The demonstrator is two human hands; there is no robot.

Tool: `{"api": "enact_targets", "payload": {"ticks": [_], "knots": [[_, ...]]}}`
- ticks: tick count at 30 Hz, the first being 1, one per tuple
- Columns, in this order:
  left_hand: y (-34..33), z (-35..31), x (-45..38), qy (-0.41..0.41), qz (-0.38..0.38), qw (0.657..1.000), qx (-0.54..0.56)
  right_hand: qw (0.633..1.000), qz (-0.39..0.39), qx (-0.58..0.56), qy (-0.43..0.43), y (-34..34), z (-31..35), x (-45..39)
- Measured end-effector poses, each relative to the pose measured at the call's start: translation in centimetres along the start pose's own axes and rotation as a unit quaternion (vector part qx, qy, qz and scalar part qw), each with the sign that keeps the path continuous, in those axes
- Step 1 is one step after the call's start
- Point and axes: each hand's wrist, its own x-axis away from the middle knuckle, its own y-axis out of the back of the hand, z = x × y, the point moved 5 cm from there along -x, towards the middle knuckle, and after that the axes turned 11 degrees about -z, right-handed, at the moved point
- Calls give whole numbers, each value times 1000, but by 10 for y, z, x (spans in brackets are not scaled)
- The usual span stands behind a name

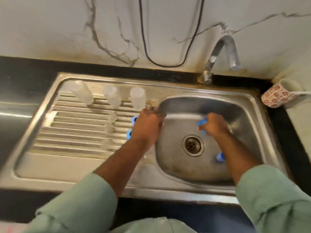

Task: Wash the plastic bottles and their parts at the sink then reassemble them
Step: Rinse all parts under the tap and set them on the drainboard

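Note:
Three clear plastic bottles stand upside down at the back of the drainboard. Small clear parts lie in a row on its ridges. My left hand hovers palm down over the rim between drainboard and basin, and I cannot see what is under it. Two blue caps peek out at its left edge. My right hand grips a blue cap over the basin. Another blue cap lies in the basin near the drain.
The steel sink basin sits under a chrome tap at the back right. A flowered mug lies on the counter to the right of the sink. A black cable hangs on the marble wall.

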Motion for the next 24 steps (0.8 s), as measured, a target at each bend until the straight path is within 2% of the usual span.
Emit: {"api": "enact_targets", "payload": {"ticks": [1, 3, 5, 7, 10, 15, 19, 24], "knots": [[16, 15, 13, -1, -23, 1000, 7, 1000, -10, -13, 12, 1, 18, 7], [45, 61, 39, 52, -29, 998, 19, 993, -59, -77, 72, 4, 75, 25], [73, 109, 63, 87, -30, 996, 9, 974, -63, -132, 174, -3, 143, 54], [92, 152, 77, 88, -32, 996, -5, 953, -44, -152, 259, -18, 202, 80], [105, 218, 88, 129, 49, 990, -40, 930, -22, -128, 343, -58, 284, 109], [105, 269, 89, 120, 118, 983, -69, 925, 21, -19, 379, -117, 357, 126], [99, 284, 91, 121, 162, 977, -70, 922, 35, 87, 376, -147, 372, 127], [98, 292, 89, 110, 184, 974, -69, 929, 6, 99, 358, -167, 382, 131]]}}
